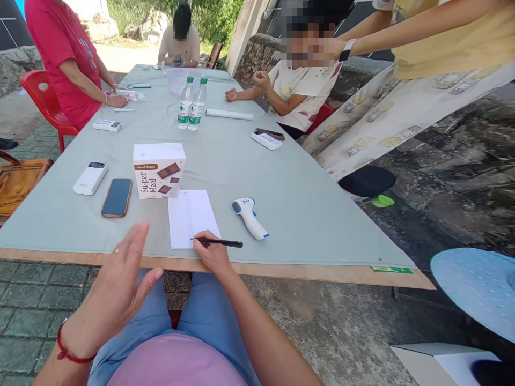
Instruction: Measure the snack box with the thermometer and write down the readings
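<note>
Between the fingers of my right hand [213,257] is a black pen [223,243], its tip at a white sheet of paper [201,214] with a column of small writing. My left hand [120,273] is raised in front of the table edge, fingers stretched and thumb apart, holding nothing. Behind the paper, and touching or nearly touching its top edge, stands a white Su-per Meal box [160,171]. A white infrared thermometer [250,218] lies right of the paper. To the left lie a smartphone [116,198] and a white power bank [90,178].
Two water bottles [190,104] stand mid-table, near a white rolled tube [229,114]. Another white device [266,140] lies by the right edge. Several people are around the table [322,230]. A light blue round seat [478,289] is at the right.
</note>
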A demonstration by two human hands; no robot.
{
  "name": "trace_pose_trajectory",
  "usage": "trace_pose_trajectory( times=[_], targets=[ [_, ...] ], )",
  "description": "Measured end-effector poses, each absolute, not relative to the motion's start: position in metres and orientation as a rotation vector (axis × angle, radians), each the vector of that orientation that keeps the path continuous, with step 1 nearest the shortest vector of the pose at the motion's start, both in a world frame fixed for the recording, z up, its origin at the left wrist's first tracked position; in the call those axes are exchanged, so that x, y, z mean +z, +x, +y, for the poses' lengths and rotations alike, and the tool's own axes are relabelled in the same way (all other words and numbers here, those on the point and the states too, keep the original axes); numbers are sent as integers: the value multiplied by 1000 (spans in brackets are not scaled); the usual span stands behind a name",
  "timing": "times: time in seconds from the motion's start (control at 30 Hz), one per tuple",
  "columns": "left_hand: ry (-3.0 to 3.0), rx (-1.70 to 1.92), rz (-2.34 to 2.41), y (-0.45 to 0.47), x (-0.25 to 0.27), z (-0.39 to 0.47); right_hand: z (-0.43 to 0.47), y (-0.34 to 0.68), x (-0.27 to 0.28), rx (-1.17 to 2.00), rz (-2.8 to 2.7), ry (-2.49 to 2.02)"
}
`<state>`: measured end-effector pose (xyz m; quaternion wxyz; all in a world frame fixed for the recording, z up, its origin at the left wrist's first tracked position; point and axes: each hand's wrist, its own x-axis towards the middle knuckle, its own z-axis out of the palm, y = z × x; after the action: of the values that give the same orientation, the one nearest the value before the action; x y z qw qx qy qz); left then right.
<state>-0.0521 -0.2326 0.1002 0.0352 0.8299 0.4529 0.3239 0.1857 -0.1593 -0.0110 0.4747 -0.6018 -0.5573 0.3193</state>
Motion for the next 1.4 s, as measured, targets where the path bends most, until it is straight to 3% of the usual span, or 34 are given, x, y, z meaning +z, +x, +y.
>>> trace_pose_trajectory(
  times=[0.2,0.33,0.43,0.9,1.4],
  targets=[
    [2712,500,922,-45,125,-251,-159,187,-9,763,-1394,-1485],
    [2651,1047,1420,-58,147,-238,-160,187,-8,757,-1402,-1492],
    [2549,1209,1485,-61,151,-233,-160,187,-8,754,-1418,-1497],
    [2518,1021,1340,-36,40,-187,-160,186,-10,721,-1428,-1503],
    [2655,743,1143,1,18,-176,-161,186,-12,721,-1422,-1497]
  ],
)
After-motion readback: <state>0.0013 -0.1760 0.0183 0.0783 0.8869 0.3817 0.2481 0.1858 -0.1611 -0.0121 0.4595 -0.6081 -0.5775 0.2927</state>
